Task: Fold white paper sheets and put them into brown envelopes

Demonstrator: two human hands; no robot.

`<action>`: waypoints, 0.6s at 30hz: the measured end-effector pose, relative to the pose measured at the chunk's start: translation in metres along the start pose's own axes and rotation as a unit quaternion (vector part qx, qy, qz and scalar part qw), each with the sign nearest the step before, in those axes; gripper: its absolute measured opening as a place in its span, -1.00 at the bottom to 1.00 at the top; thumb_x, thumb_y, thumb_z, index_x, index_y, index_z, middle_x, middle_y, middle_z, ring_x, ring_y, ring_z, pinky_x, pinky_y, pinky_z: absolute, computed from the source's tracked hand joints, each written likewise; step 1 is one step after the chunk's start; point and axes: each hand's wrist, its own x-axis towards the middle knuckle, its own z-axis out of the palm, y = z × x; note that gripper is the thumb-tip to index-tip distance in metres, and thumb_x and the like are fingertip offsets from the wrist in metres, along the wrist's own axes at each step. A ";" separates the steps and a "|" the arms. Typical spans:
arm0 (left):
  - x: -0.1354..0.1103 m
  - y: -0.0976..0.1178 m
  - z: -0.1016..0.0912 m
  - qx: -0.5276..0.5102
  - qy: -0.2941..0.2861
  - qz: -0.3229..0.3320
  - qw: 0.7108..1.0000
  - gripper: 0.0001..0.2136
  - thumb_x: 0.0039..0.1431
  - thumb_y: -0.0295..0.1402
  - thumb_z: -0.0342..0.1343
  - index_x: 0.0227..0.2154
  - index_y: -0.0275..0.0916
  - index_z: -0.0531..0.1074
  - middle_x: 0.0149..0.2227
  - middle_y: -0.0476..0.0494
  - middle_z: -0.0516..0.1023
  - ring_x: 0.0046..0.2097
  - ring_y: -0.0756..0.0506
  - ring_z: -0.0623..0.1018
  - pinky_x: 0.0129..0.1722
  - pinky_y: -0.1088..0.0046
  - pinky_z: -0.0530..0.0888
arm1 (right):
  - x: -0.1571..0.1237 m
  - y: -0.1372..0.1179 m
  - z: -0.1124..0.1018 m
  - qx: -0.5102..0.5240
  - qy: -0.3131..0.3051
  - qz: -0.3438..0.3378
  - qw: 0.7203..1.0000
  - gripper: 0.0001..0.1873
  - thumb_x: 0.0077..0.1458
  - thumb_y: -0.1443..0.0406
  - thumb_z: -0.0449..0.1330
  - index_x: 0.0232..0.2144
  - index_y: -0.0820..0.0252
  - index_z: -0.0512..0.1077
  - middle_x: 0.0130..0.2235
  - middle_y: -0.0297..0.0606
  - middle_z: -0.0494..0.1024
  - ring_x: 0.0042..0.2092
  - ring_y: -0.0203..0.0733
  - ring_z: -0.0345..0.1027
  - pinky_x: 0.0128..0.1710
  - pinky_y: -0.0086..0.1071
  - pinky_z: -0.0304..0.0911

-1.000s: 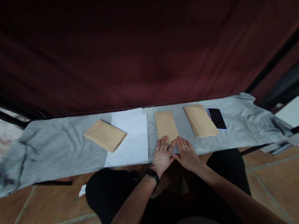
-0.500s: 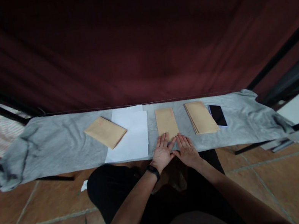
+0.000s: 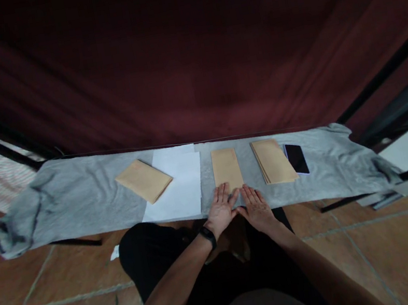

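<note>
A brown paper envelope (image 3: pixel 226 165) lies lengthwise in front of me on the grey cloth. Across its near left corner rest the stretched fingers of my left hand (image 3: pixel 220 211), which wears a black band on the wrist. My right hand (image 3: pixel 256 209) lies flat at the near right corner, fingers out, its thumb close to the left hand. Both hands are open and grip nothing. The near end of the envelope is partly covered by the fingers.
White paper sheets (image 3: pixel 181 182) lie to the left, with a stack of brown envelopes (image 3: pixel 144 180) slanted over them. Another envelope stack (image 3: pixel 274 161) sits to the right, against a phone (image 3: pixel 297 158). The grey cloth (image 3: pixel 77 196) covers a narrow table before a dark red curtain (image 3: pixel 189 71).
The view has shifted very slightly. Both hands stay at the near end of the envelope, with hardly any movement.
</note>
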 end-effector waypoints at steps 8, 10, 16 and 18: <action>-0.001 0.009 0.009 0.025 0.005 -0.002 1.000 -0.36 0.31 -0.20 0.04 0.36 -0.37 0.06 0.42 -0.55 -0.03 0.43 -0.37 0.03 0.36 -0.12 0.04 | 0.030 -0.011 -0.012 0.066 -0.017 0.046 0.997 -0.38 0.42 0.08 -0.16 0.29 0.39 0.25 0.33 0.07 0.27 0.37 0.05 0.08 0.36 -0.01 -0.05; -0.001 0.008 0.010 0.019 0.008 -0.001 1.000 -0.34 0.29 -0.21 0.03 0.35 -0.44 0.05 0.42 -0.58 -0.03 0.44 -0.37 0.02 0.37 -0.10 0.03 | 0.039 -0.016 -0.012 0.086 -0.037 0.021 0.995 -0.37 0.43 0.09 -0.19 0.33 0.38 0.18 0.35 0.02 0.23 0.39 -0.03 0.04 0.36 -0.07 -0.03; -0.002 0.009 0.010 -0.001 0.008 -0.005 1.000 -0.25 0.26 -0.23 0.01 0.39 -0.50 -0.13 0.42 -0.59 -0.05 0.45 -0.33 -0.05 0.39 -0.11 -0.04 | 0.035 -0.019 -0.009 0.091 -0.059 -0.001 0.994 -0.33 0.42 0.07 -0.18 0.41 0.34 -0.01 0.41 -0.03 0.08 0.43 -0.09 -0.08 0.39 -0.09 -0.08; -0.002 0.009 0.007 -0.005 0.005 -0.004 1.000 -0.24 0.26 -0.21 0.03 0.40 -0.46 -0.11 0.43 -0.55 -0.07 0.45 -0.33 -0.06 0.39 -0.09 -0.03 | 0.028 -0.016 -0.009 0.081 -0.054 0.001 0.995 -0.34 0.43 0.08 -0.17 0.40 0.34 0.01 0.41 -0.05 0.09 0.43 -0.09 -0.08 0.40 -0.09 -0.10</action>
